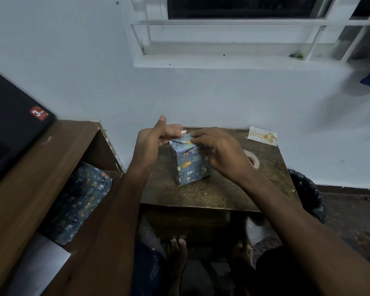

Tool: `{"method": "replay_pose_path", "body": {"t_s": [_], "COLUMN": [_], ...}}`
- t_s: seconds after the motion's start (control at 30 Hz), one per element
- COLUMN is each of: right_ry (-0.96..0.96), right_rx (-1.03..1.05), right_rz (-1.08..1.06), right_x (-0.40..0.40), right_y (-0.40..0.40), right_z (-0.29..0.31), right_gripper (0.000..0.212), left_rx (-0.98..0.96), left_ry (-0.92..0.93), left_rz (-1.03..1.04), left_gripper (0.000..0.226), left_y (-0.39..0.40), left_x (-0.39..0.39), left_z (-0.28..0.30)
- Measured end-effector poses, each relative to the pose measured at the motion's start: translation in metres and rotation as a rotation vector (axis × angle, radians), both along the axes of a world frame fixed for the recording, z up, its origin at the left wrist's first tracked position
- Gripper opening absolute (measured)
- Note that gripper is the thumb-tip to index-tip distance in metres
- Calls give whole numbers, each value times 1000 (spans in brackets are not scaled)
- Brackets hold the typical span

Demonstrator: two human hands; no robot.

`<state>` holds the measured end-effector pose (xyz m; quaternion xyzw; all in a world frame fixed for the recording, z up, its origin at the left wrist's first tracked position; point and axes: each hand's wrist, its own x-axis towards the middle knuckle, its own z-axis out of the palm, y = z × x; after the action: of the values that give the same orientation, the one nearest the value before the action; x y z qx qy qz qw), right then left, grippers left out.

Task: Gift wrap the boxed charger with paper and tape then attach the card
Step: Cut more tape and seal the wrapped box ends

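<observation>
Blue animal-print wrapped box (190,165), white gold-lettered card (262,135), brown table (201,195).

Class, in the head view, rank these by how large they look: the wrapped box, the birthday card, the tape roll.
1. wrapped box
2. birthday card
3. tape roll, half hidden behind the right hand, so this last place is unsure.

A small brown table (201,195) stands against a pale blue wall (73,60). Above it is a window (244,9) with a white frame and white bars (320,37). On the left is a brown wooden shelf (58,150), and a black box (11,124) with a red sticker (38,113) lies on top of it. A black bag (308,193) sits on the dark floor (355,221), just beside the table on the right.
</observation>
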<state>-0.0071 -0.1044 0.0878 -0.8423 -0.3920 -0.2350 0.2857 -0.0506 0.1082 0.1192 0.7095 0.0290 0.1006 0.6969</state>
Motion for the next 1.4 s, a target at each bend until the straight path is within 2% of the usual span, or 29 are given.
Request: {"method": "replay_pose_path", "body": {"t_s": [0.37,0.6,0.9,1.23,1.4], "right_ry": [-90,-92,-106,-74,-74], "right_rx": [-231,-163,-133,-183,-192], "right_rz": [-69,-48,-76,-85,-86], "right_x": [-1,0,-4,-2,-2], "right_y": [3,1,3,8,8], "right_z": [0,-3,-3,0,0], "right_gripper": [65,57,59,67,64], "left_rx": [67,76,69,-145,-17], "left_ry": [-11,-3,-6,37,95], "left_rz": [-9,-27,-3,-91,-59], "left_gripper": [63,63,65,77,75], "left_y": [7,5,6,6,4], "left_x": [2,4,7,-1,1], "left_z": [-5,-6,-9,0,-5]}}
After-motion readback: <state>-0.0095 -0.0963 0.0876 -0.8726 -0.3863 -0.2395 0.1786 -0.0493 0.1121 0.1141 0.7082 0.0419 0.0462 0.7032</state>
